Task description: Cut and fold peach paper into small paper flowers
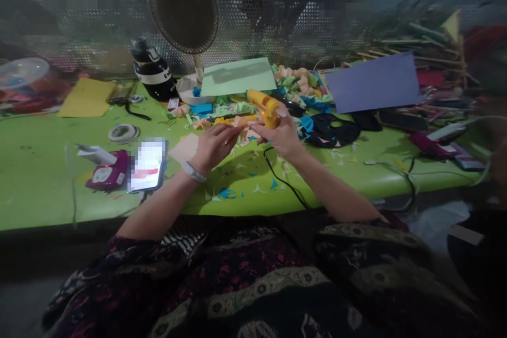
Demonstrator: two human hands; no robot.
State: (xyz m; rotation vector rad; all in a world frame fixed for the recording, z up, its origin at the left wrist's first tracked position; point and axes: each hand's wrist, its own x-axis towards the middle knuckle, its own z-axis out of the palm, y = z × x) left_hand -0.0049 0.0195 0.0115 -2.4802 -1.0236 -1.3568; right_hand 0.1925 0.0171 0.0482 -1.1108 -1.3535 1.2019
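Right hand [282, 136] is wrapped around the yellow glue gun [264, 105], nozzle aimed toward nine o'clock, right at the peach paper piece [242, 122] pinched in the left hand [216, 143], so the tip meets the paper. Both hover over the green table [39, 179]; the gun's black cord [283, 182] trails toward six o'clock.

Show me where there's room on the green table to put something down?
Barest: the front-left of the green table, between the yellow paper, the tape roll and the pink gadget. A smaller patch lies front-right, before the black mask. Around the hands and glue gun, paper scraps crowd everything.
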